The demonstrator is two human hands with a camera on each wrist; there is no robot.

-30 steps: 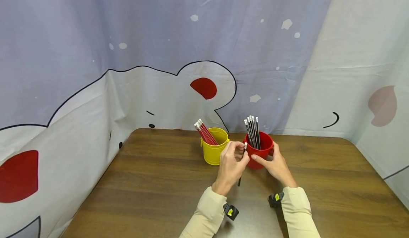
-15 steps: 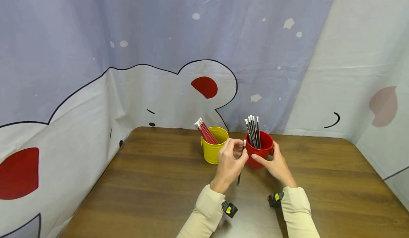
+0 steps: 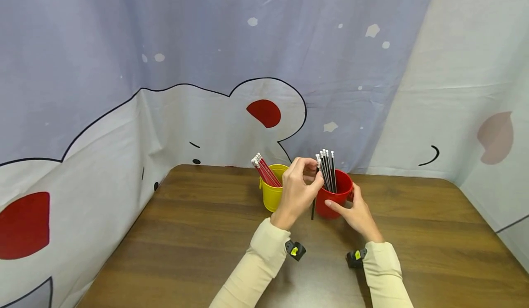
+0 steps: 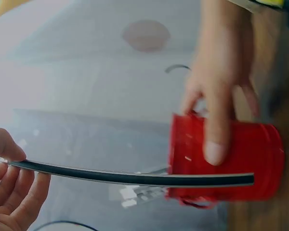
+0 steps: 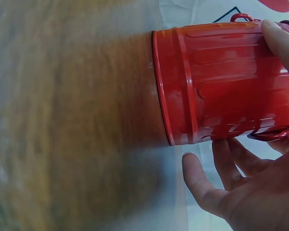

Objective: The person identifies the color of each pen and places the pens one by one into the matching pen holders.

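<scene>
My left hand (image 3: 295, 191) pinches a black pencil (image 4: 135, 179) by its white-eraser end. The pencil hangs nearly upright in front of the left side of a red bucket (image 3: 329, 208), its lower end above the table. Several black pencils (image 3: 329, 172) with white erasers lean inside that bucket. My right hand (image 3: 358, 214) holds the bucket from its right side. In the right wrist view the thumb (image 5: 284, 45) lies on one side of the bucket and some fingers touch the opposite side.
Left of the red bucket stands a yellow bucket (image 3: 271, 198), partly behind my left hand. Several red pencils (image 3: 266, 172) with white erasers lean in it. Both buckets stand near the back of the wooden table (image 3: 198, 234). A printed curtain (image 3: 198, 46) hangs behind the table.
My left hand has risen and moved toward the back with the black pencil, whose eraser end is now level with the tops of the bucket's pencils. The right hand and red bucket stay put.
</scene>
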